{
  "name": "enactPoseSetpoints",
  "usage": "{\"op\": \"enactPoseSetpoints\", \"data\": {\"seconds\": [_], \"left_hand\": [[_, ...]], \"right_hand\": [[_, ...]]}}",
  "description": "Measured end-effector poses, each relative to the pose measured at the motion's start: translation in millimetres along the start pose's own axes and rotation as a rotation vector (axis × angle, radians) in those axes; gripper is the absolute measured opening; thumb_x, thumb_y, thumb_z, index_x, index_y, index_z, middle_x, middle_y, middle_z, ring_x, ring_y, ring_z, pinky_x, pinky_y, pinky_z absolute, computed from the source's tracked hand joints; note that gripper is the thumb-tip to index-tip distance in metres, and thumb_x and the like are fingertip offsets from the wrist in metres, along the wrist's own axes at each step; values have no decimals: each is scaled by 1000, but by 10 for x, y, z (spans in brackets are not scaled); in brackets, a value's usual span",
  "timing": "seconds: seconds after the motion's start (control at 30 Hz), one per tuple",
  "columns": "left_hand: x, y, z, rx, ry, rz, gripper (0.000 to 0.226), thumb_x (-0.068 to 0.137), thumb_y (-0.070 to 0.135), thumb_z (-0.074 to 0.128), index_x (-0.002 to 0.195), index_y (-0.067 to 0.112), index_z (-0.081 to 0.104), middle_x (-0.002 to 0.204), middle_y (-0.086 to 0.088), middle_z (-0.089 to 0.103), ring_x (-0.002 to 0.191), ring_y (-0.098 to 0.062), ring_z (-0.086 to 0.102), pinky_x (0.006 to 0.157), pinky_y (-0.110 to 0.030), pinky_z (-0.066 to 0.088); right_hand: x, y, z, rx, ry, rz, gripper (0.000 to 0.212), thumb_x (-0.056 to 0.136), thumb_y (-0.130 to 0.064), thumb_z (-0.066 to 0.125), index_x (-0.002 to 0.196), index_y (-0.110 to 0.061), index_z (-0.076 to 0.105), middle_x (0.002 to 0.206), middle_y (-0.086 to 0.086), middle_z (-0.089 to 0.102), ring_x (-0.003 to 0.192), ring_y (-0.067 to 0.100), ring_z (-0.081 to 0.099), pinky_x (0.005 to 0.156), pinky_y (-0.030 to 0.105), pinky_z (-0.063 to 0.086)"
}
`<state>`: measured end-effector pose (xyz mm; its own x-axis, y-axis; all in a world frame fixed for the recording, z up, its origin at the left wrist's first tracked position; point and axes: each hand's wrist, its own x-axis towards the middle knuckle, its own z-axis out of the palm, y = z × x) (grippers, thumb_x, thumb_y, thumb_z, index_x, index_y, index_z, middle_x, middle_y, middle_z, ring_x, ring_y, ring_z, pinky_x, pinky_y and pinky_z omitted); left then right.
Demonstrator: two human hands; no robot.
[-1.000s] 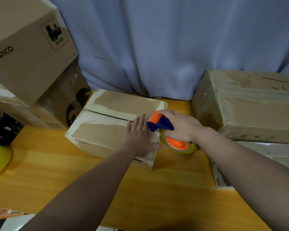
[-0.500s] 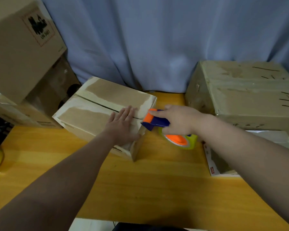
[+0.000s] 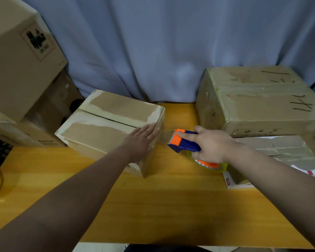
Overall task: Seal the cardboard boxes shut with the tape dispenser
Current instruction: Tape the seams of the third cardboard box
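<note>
1. Our right hand (image 3: 211, 144) has pulled the tape dispenser (image 3: 182, 142) away from the small cardboard box (image 3: 102, 131), off to the right. Now a strip of clear tape (image 3: 166, 137) stretches between them. Our left hand (image 3: 141, 140) stays on the box.
2. The box sits on the yellow wooden table (image 3: 171, 197). The dark seam (image 3: 107, 118) on top has no tape on it yet.
3. To do this well, we think we should keep the tape tight. Then we lift the dispenser over the box edge and run it straight along the seam, holding the box so it cannot slide.
4. Our left fingers (image 3: 149, 129) are straight and close together. They lie flat on the box top, right by its right edge.
5. Our right fingers curl round the blue handle, and one finger lies straight on the orange part. The tape roll (image 3: 218, 167) hangs under the hand.
</note>
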<state>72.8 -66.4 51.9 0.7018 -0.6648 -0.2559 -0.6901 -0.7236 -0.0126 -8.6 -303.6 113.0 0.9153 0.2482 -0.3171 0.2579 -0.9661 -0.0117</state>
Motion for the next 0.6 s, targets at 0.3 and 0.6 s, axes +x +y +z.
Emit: {"op": "enactPoseSetpoints", "data": {"seconds": [0.3,0.6], "left_hand": [[226,161,103,-65,85,-212,61,103,25,25,151,25,-13,160,3,-11,148,-19,-3,118,-37,6],[235,123,151,-110,108,-169,60,103,35,25,152,27,-10,161,5,-8,147,-13,-4,119,-37,3]], "right_hand": [[-108,-5,79,-40,42,-1,74,94,-46,47,149,-45,-3,125,2,37,98,21,50,69,29,45],[-511,76,-7,-24,-67,28,73,94,-49,45,148,-48,-5,127,0,36,94,20,54,76,33,52]]}}
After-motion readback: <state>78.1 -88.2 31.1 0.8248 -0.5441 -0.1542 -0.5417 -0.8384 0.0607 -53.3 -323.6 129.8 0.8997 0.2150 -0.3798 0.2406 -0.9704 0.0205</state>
